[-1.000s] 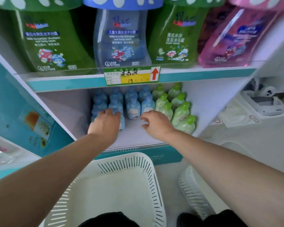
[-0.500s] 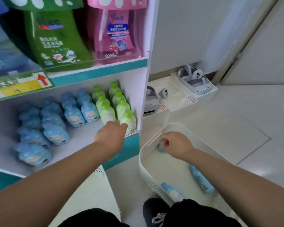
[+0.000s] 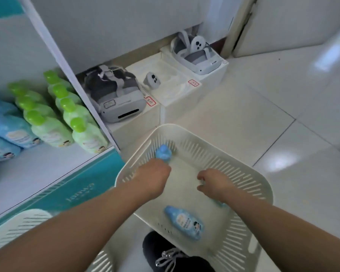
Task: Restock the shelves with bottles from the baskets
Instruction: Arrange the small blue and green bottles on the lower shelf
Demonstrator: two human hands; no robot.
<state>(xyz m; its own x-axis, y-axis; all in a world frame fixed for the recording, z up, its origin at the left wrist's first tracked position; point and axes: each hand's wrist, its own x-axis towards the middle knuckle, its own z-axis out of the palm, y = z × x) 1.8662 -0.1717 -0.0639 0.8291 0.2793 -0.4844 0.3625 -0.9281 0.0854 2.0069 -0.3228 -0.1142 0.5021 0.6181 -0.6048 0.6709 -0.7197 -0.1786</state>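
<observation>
Head camera, lower centre: inside the white basket [image 3: 263,185] the left hand [image 3: 153,177] is clamping its grip round a blue bottle [image 3: 164,152]; the right hand [image 3: 214,183] is curling over a second bottle [image 3: 221,203], grip state unclear. Best lifting clear of the rim, upright, towards the shelf [image 3: 31,171].

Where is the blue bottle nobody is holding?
In the head view, the blue bottle lies inside the white basket, lower centre, below the left hand and right hand.
</observation>
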